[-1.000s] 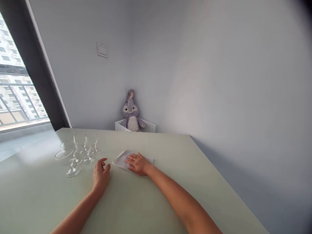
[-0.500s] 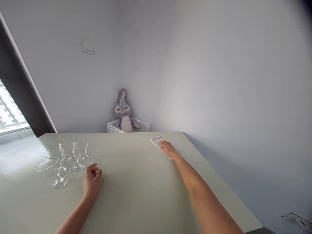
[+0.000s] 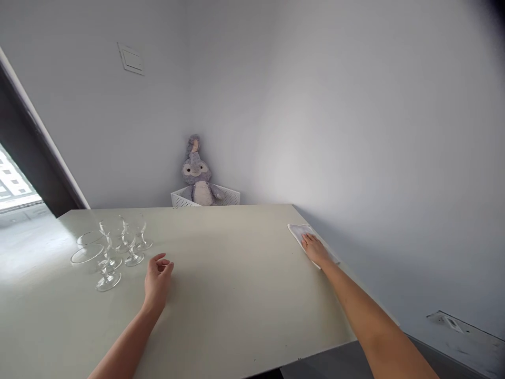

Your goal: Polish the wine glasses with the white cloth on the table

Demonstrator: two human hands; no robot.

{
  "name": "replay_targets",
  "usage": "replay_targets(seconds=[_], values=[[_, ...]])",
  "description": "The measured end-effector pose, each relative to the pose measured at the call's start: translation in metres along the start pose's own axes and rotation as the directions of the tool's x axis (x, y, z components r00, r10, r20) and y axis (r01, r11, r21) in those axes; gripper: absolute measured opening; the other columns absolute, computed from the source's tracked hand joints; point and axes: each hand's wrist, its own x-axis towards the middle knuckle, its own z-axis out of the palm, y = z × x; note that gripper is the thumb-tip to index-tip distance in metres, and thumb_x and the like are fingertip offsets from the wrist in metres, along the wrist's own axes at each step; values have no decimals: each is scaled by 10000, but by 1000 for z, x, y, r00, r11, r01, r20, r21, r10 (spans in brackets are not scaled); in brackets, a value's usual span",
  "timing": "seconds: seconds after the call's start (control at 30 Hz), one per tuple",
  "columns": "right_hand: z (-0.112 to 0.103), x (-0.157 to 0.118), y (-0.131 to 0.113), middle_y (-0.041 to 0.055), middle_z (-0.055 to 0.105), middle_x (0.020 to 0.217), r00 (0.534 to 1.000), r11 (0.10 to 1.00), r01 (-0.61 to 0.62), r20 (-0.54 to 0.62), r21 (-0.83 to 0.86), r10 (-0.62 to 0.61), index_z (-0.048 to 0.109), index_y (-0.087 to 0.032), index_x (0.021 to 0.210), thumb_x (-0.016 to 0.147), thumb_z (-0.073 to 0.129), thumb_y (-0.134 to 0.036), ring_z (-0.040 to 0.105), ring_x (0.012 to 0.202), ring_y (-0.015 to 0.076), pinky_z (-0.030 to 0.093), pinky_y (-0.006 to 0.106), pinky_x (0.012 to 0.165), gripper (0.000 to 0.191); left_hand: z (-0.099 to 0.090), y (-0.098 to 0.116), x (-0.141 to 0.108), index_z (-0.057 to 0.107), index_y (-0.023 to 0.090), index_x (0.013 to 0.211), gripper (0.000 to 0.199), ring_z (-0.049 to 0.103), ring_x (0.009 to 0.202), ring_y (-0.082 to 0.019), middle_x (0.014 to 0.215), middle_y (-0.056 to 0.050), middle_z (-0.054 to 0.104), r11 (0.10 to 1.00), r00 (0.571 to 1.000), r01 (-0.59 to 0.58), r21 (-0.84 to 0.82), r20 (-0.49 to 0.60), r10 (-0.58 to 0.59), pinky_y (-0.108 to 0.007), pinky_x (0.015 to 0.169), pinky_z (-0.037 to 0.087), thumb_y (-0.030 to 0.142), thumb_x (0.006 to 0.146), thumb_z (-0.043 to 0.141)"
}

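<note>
At the table's right edge, my right hand (image 3: 315, 249) presses down on a folded white cloth (image 3: 300, 228), gripping it against the tabletop. Part of the cloth is hidden beneath the palm. My left hand (image 3: 158, 278) hovers or rests over the left half of the table; its fingers are loosely curled and a little apart, with nothing in them. Just left of it, several clear stemmed glasses (image 3: 109, 281) stand upright in a cluster, not touched by the hand.
The pale tabletop (image 3: 221, 295) ends at a wall on the right. Behind its far edge, a grey plush toy (image 3: 202, 190) sits in a white perforated basket (image 3: 232, 197). A wall switch (image 3: 132, 59) is at upper left, and a wall plate (image 3: 452, 322) at lower right.
My right hand has slid the cloth rightward and nearer along the table to its right edge. The left hand stays beside the glasses, its fingers slightly more curled. The view has shifted a little.
</note>
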Motion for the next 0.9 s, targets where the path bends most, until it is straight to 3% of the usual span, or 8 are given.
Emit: replay_targets(seconds=[0.13, 0.33, 0.47, 0.57, 0.67, 0.77, 0.83, 0.9], values=[[-1, -10, -55, 167, 373, 1353, 998, 999, 54, -14, 8, -54, 405, -64, 1290, 904, 243, -261, 286, 1267, 264, 199, 411, 1028, 463, 1, 8, -6, 474, 229, 1040, 374, 492, 693, -138, 814, 14, 531, 999, 1000, -30, 14, 3, 30, -257, 583, 368, 323, 679, 510], [-9, -33, -175, 136, 344, 1378, 960, 957, 279, -12, 83, -279, 380, -124, 1311, 915, 280, -279, 262, 1276, 253, 173, 396, 1031, 437, 0, 3, -3, 476, 225, 1043, 381, 491, 666, -130, 799, 14, 530, 999, 999, -33, 3, -24, 34, -251, 571, 369, 300, 670, 506], [-21, -67, -255, 80, 317, 1402, 897, 888, 439, -3, 140, -442, 368, -192, 1322, 917, 291, -350, 247, 1284, 236, 179, 368, 1037, 441, -2, -7, 5, 479, 226, 1046, 390, 492, 626, -128, 785, 15, 539, 1000, 998, -7, 29, -60, 9, -253, 545, 363, 287, 662, 509], [-35, -105, -297, 78, 236, 1437, 778, 745, 608, -18, 276, -628, 343, -204, 1336, 924, 275, -361, 159, 1313, 249, 136, 400, 1054, 446, -3, -13, 10, 481, 236, 1046, 394, 496, 617, -124, 780, 23, 538, 1000, 998, 1, 21, -70, 0, -255, 553, 373, 284, 657, 521], [-52, -143, -314, 53, 138, 1467, 643, 590, 710, -12, 384, -766, 327, -238, 1342, 921, 294, -389, 97, 1327, 255, 108, 415, 1067, 448, -3, -17, 12, 486, 243, 1032, 385, 494, 617, -116, 771, 33, 524, 1000, 996, -8, -16, -86, 6, -251, 567, 385, 279, 650, 530], [-68, -171, -305, 19, 83, 1477, 551, 494, 749, -1, 441, -835, 316, -283, 1342, 920, 305, -415, 63, 1333, 237, 91, 414, 1077, 443, -3, -18, 12, 494, 234, 1023, 385, 492, 620, -114, 772, 31, 518, 998, 996, -10, -62, -89, 4, -249, 569, 390, 277, 643, 531], [-74, -182, -289, 20, 79, 1476, 530, 482, 743, 32, 464, -847, 297, -276, 1354, 919, 308, -425, 47, 1336, 225, 83, 411, 1083, 460, -3, -17, 11, 499, 224, 1015, 383, 490, 623, -116, 773, 25, 517, 996, 997, 3, -92, -74, -9, -251, 569, 390, 274, 636, 529], [-74, -187, -271, 35, 83, 1474, 548, 511, 718, 68, 473, -834, 270, -245, 1370, 915, 316, -431, 40, 1336, 225, 83, 410, 1088, 494, -3, -13, 10, 502, 217, 1007, 386, 486, 631, -119, 768, 23, 515, 991, 998, 23, -134, -58, -31, -251, 575, 386, 260, 625, 531]])
